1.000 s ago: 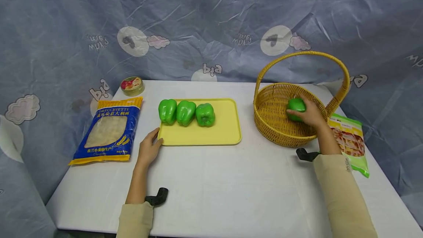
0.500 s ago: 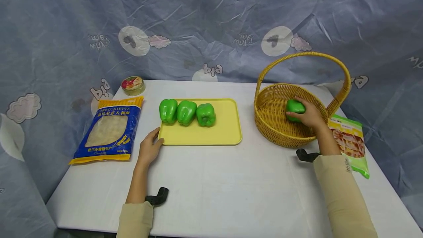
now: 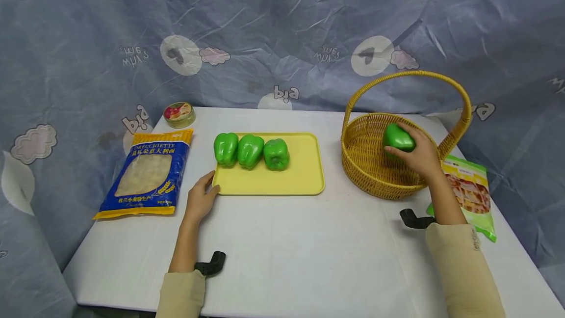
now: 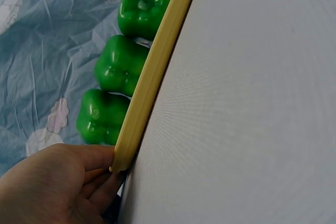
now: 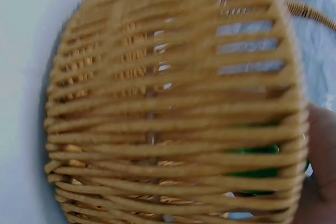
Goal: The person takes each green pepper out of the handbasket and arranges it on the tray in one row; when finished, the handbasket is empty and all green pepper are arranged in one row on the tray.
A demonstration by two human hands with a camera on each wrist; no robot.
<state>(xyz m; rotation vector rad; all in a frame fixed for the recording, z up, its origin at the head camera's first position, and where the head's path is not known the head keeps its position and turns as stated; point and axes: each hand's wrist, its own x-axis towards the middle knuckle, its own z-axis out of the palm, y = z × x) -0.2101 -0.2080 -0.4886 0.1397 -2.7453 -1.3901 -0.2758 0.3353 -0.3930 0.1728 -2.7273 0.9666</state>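
Note:
My right hand (image 3: 421, 156) grips a glossy green bell pepper (image 3: 397, 138) over the wicker basket (image 3: 372, 186), thumb on its near side and fingers behind. The right wrist view shows that pepper (image 5: 257, 163) only partly, through the basket's weave (image 5: 173, 108). My left hand (image 3: 200, 202) holds the near left corner of the yellow tray (image 3: 300, 175), thumb and fingers at its edge. Three more green bell peppers, a left one (image 3: 226, 149), a middle one (image 3: 250, 151) and a right one (image 3: 276, 154), sit in a row on the tray.
A blue and yellow bag of orecchiette pasta (image 3: 145, 173) lies left of the tray, with a round tin (image 3: 179, 114) behind it. A green food packet (image 3: 470, 195) lies partly under the right arm. The basket's tall handle (image 3: 408, 73) arches above its opening.
My right hand has closed further round the pepper and raised it a little within the basket, with the forearm shifting slightly right and back. The left hand stays at the tray corner.

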